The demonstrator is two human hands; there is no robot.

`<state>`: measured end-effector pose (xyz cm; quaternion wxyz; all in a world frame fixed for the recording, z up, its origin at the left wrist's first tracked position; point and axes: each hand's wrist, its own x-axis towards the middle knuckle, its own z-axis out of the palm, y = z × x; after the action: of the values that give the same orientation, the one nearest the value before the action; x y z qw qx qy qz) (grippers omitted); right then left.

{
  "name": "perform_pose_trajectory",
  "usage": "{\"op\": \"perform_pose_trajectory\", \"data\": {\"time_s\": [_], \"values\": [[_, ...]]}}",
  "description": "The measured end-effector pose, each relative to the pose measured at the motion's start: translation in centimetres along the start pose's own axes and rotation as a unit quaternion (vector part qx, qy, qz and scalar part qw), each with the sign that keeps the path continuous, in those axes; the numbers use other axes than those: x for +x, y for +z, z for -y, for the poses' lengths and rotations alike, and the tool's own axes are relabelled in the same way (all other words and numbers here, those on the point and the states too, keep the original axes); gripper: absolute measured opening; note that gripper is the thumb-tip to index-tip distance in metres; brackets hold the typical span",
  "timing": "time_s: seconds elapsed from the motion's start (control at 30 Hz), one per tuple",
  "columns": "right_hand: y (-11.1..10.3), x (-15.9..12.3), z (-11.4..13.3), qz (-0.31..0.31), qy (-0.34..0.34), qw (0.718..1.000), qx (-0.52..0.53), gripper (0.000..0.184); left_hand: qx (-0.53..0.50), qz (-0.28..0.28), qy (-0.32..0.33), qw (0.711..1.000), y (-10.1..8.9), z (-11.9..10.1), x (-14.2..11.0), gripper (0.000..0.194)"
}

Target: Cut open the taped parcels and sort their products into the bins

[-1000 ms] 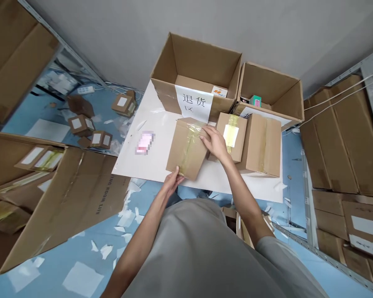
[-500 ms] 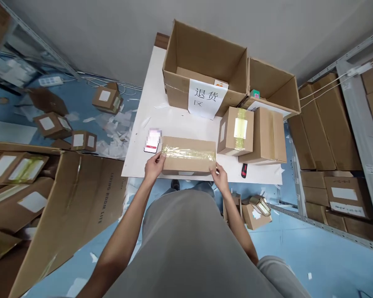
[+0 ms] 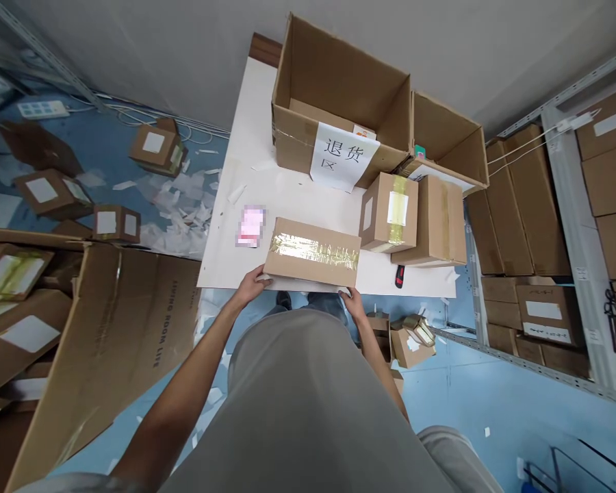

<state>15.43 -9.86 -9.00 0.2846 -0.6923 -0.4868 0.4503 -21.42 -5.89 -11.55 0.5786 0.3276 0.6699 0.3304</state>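
A long, closed cardboard box (image 3: 313, 270) lies at the front edge of the white table, with a strip of shiny yellowish tape along its top. My left hand (image 3: 251, 286) holds its near left corner, thumb against the side. At the near right corner my right hand (image 3: 353, 302) has its fingers on the lower edge; the fingertips are partly hidden by the box. Left of the box lies a phone (image 3: 250, 227) with a blurred screen. A red and black box cutter (image 3: 400, 276) rests to the right, in front of two upright cardboard boxes (image 3: 389, 216).
Behind stand a large open carton (image 3: 292, 147) bearing a paper sign and a smaller open carton (image 3: 454, 133). A big carton full of parcels (image 3: 128, 329) is at the left. Boxes and paper scraps litter the floor. Shelving (image 3: 575, 226) with cartons lines the right.
Both hands have slid down to the box's near corners. The box has turned slightly clockwise and tipped, so its labelled front side no longer shows. The view has shifted a little.
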Motion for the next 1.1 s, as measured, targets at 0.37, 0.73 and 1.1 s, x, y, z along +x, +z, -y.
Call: {"op": "perform_pose_trajectory", "data": {"time_s": [0.37, 0.73, 1.1], "values": [[-2.4, 2.6, 2.3, -0.020, -0.004, 0.990, 0.142, 0.076, -0.007, -0.030, 0.074, 0.997, 0.1, -3.9, 1.7, 0.083], [-0.5, 0.0, -2.6, -0.067, 0.110, 0.979, 0.157, 0.071, 0.019, -0.029, 0.017, 0.999, -0.4, 0.5, 0.3, 0.059], [-1.8, 0.2, -0.6, -0.089, 0.029, 0.987, 0.128, 0.071, 0.060, 0.005, 0.113, 0.992, -0.6, -2.2, -2.4, 0.060]]}}
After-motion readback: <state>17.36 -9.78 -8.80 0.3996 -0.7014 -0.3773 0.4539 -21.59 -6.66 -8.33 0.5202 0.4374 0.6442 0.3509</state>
